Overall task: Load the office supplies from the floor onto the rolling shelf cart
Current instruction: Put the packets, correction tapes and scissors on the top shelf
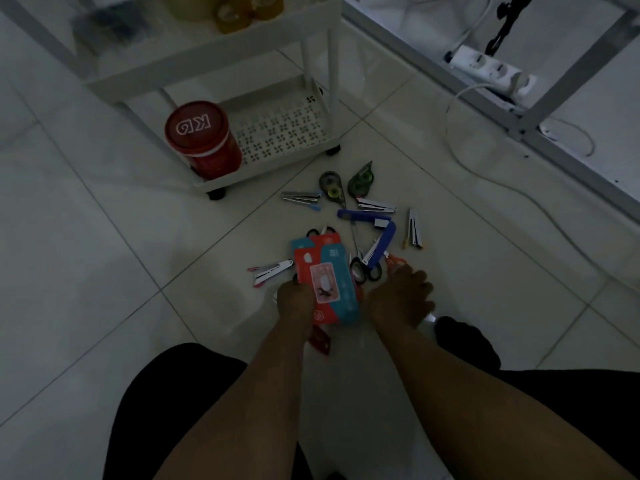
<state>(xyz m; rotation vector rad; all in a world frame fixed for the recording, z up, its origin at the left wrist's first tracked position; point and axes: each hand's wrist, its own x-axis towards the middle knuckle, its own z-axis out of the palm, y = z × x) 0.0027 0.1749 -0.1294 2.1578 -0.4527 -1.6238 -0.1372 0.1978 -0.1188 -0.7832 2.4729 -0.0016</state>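
My left hand (294, 301) grips a stack of red and blue packets (327, 282) just above the floor pile. My right hand (403, 299) rests beside the packets with fingers curled down over orange-handled scissors (394, 260); whether it holds them is unclear. Ahead on the tiles lie a blue stapler (375, 237), black-handled scissors (363, 270), two correction tape dispensers (362, 176), and several small staplers (301, 197). The white rolling cart (277, 133) stands beyond, its bottom shelf holding a red canister (202, 140).
A white desk frame (540, 109) runs along the right with a power strip (491, 69) and a loose white cable (485, 168) on the floor. Yellow tape rolls (242, 12) sit on the cart's upper shelf. My dark-clothed knees fill the bottom corners.
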